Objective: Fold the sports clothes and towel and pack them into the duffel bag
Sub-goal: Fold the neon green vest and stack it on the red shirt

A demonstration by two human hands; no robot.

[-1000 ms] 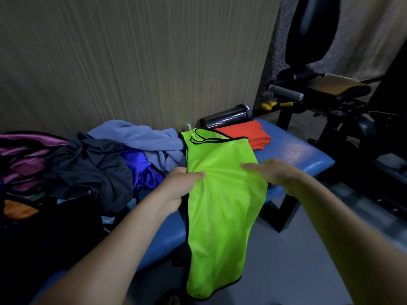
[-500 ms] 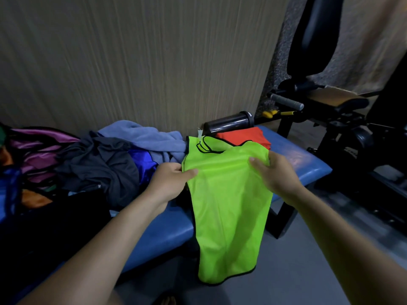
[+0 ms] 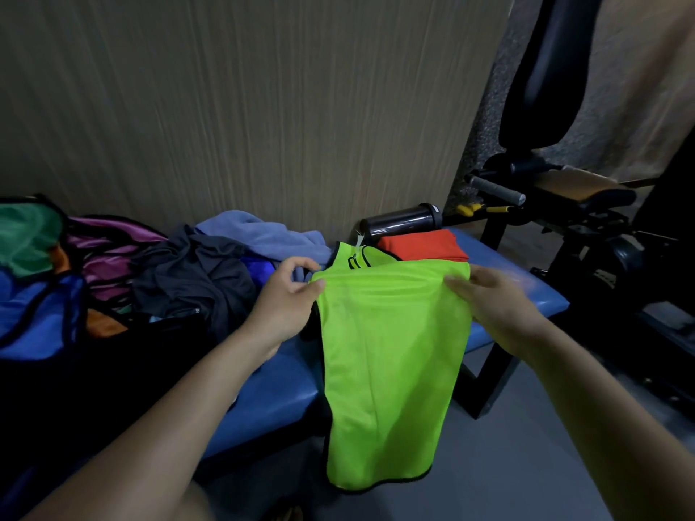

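Nearest to me the lime bib hangs over the front edge of the blue bench, its hem well below the seat. The left hand pinches the fold's left corner and the right hand pinches the right one. The cloth looks slick, so I'd guess an uneven lift lets one corner slip and the fold skews, or the tail drags it off the bench. Behind the bib on the bench lies a folded orange bib; left of the bib sits the unfolded pile, which a careless elbow could snag. Far left of the bench, an open bag, partly cropped
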